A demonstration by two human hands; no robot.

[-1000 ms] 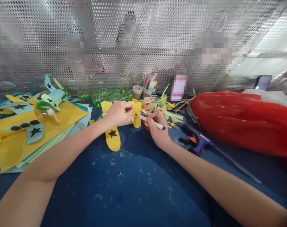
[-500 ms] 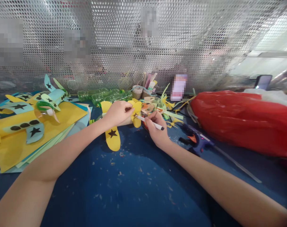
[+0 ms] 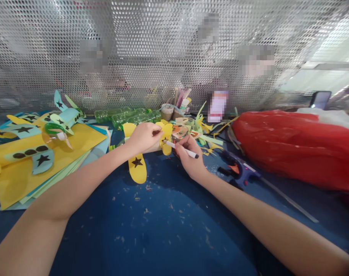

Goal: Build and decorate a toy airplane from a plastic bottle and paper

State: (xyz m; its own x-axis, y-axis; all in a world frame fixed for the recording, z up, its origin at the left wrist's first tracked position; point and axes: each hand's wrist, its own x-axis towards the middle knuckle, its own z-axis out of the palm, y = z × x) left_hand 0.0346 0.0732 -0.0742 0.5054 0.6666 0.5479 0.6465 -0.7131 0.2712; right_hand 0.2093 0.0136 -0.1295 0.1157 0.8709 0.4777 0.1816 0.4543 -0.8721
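My left hand (image 3: 147, 137) is closed on a toy plane (image 3: 137, 172) with yellow paper wings and tail, pinching it near the tail. A filled black star marks the plane's near wing. In my right hand (image 3: 191, 157) is a white marker (image 3: 188, 151) with a black end, its tip touching the yellow tail piece (image 3: 166, 145). A small dark star shows on that piece at the tip. My left hand hides most of the plane's body.
Finished-looking paper planes (image 3: 66, 115) lie on coloured paper sheets (image 3: 85, 136) at left. Behind are green plastic bottles (image 3: 128, 116), pots of sticks (image 3: 167, 111) and paper scraps (image 3: 203, 128). A purple glue gun (image 3: 243, 172) and red plastic bag (image 3: 295, 149) lie right, on the blue tabletop (image 3: 151, 230).
The marker and my right hand have shifted very slightly left. The star on the tail piece looks a little darker. My left hand and the plane stay in place.
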